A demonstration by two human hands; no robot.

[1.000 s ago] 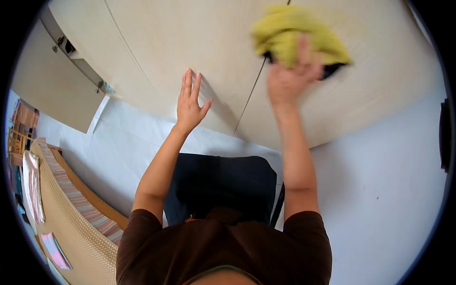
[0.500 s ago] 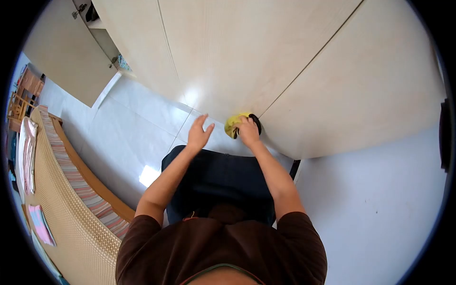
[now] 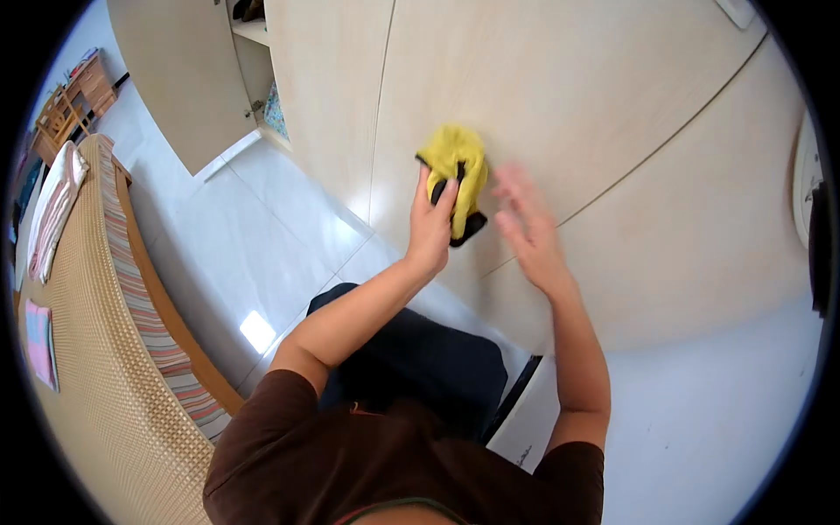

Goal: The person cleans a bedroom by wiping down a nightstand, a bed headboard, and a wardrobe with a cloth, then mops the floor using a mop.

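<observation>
A crumpled yellow cloth with black edging (image 3: 461, 166), perhaps a cleaning towel, is in my left hand (image 3: 431, 219), thumb in front and fingers behind it. It is raised in front of the pale wood-coloured cabinet doors (image 3: 542, 79); whether it touches them I cannot tell. Just right of the cloth, my right hand (image 3: 534, 229) is apart from it, fingers stretched out and blurred by motion, with nothing in them.
A cabinet door (image 3: 179, 79) stands open at upper left, with shelves behind it. On the left is a bed with a woven mat (image 3: 114, 350), holding folded bedding (image 3: 57, 210) and a pink-blue cloth (image 3: 40, 343). Glossy tiles (image 3: 262, 219) lie between. Wooden furniture (image 3: 92, 83) stands far left.
The yellow cloth has gone from my right hand low by the cabinet's base to my left hand, higher up. My right hand has let go and moved right. The view has shifted.
</observation>
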